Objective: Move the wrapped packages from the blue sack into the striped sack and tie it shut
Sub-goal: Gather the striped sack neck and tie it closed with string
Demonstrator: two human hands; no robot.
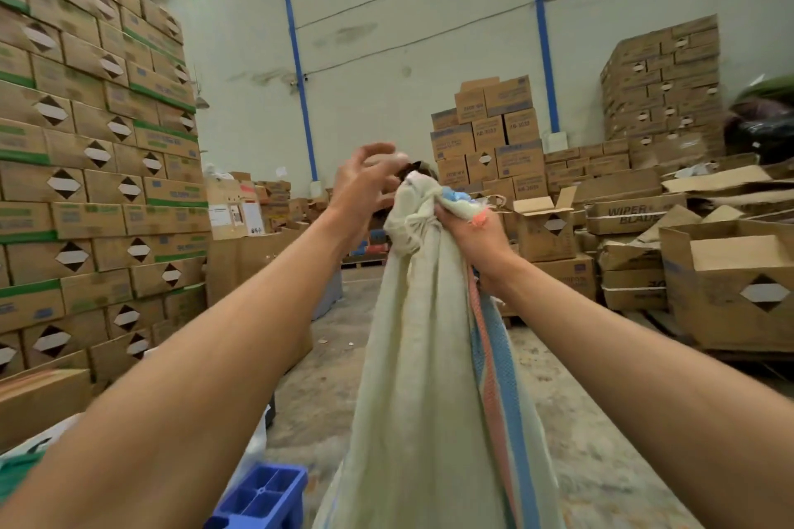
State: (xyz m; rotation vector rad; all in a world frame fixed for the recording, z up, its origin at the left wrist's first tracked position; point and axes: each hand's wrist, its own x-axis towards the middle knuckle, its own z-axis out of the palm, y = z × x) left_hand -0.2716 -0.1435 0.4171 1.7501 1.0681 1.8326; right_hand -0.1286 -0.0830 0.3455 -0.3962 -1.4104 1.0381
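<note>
— What's going on by the striped sack (434, 356)?

— It's pulled up tall, its neck bunched. The right hand (466, 228) grips the gathered neck from the right side; frayed blue and pink ends poke out above that fist.

— And the other?

— The left hand (365, 180) hovers just left of the sack's top, fingers loose and blurred. A blue crate (262, 498) sits low, left of the sack's base.

One head-worn camera looks forward, close over the striped sack (423, 356), which fills the middle; stacked cartons (94, 150) rise left of it, farther back.
</note>
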